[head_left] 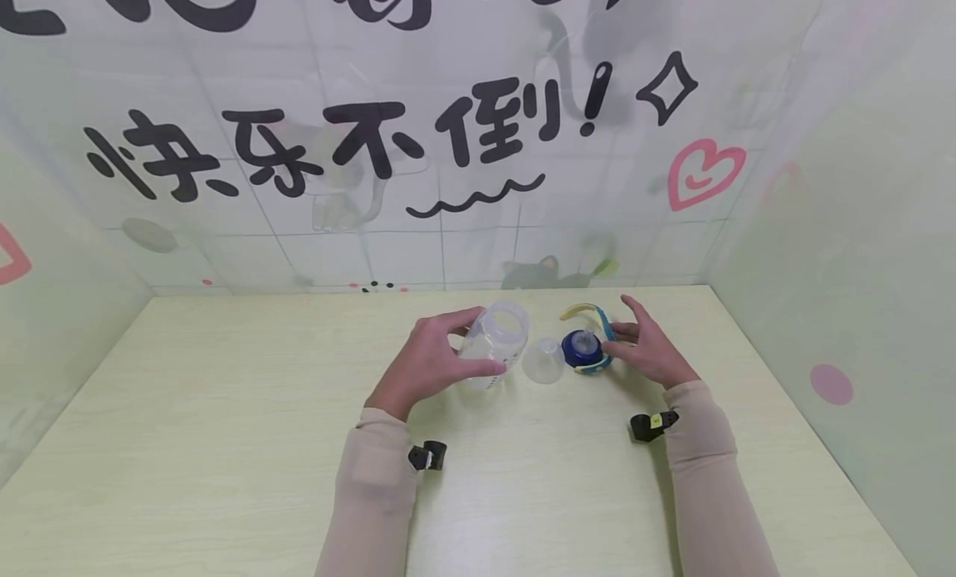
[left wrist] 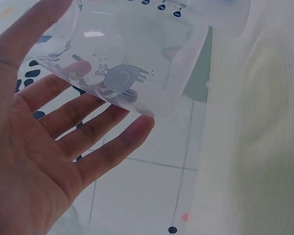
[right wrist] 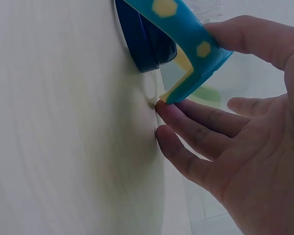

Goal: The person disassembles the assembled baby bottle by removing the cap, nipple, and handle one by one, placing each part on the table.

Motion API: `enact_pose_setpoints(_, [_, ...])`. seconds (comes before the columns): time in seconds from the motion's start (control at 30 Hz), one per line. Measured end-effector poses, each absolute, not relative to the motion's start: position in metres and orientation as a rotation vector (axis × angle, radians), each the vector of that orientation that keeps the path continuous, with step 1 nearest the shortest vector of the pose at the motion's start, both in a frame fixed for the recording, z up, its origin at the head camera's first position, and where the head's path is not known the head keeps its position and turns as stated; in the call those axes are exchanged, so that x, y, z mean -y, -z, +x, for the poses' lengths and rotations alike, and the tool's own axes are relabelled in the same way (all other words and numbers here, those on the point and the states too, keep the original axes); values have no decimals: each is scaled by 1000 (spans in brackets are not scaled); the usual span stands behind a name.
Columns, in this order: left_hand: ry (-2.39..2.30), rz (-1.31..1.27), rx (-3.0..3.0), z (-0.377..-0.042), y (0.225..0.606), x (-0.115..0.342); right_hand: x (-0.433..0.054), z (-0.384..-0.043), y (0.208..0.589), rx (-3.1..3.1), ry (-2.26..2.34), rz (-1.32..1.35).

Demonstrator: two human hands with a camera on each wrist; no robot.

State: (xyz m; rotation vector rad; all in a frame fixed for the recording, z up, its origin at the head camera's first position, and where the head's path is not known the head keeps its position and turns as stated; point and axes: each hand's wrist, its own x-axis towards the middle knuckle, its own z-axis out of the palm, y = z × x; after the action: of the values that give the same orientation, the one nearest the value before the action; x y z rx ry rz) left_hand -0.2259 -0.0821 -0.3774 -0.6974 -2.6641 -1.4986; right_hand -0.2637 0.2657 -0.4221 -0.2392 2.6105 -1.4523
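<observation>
My left hand (head_left: 426, 357) grips a clear baby bottle (head_left: 495, 340) tilted over the table, its open mouth up. In the left wrist view, a grey animal print and drop-shaped marks show on the bottle (left wrist: 137, 58). My right hand (head_left: 648, 349) is at the blue and yellow bottle handle (right wrist: 201, 49), thumb against its outer side and a fingertip at its lower end. Within the handle's curve sits a dark blue collar (head_left: 575, 357) with a clear teat. Between bottle and collar stands a translucent dome cap (head_left: 543, 363).
The things are on a pale wood-grain table (head_left: 224, 444), toward its back edge. Behind it rises a white tiled wall (head_left: 358, 253) with black lettering, and another wall (head_left: 844, 311) borders the right side.
</observation>
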Motion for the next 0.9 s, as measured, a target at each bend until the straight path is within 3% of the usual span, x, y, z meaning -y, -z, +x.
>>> enact_pose_setpoints(0.37, [1483,-685,2668,-226,379,83,-265,-265,422,-2626,1408,-211])
enact_pose_setpoints(0.6, [1560,-652,2679,-229,384,81,-254,-257,402,-2798,1271,-223])
enact_pose_setpoints(0.9, [1774,-613,2662,-229,389,78,-191,-244,377,-2866,1471,-627])
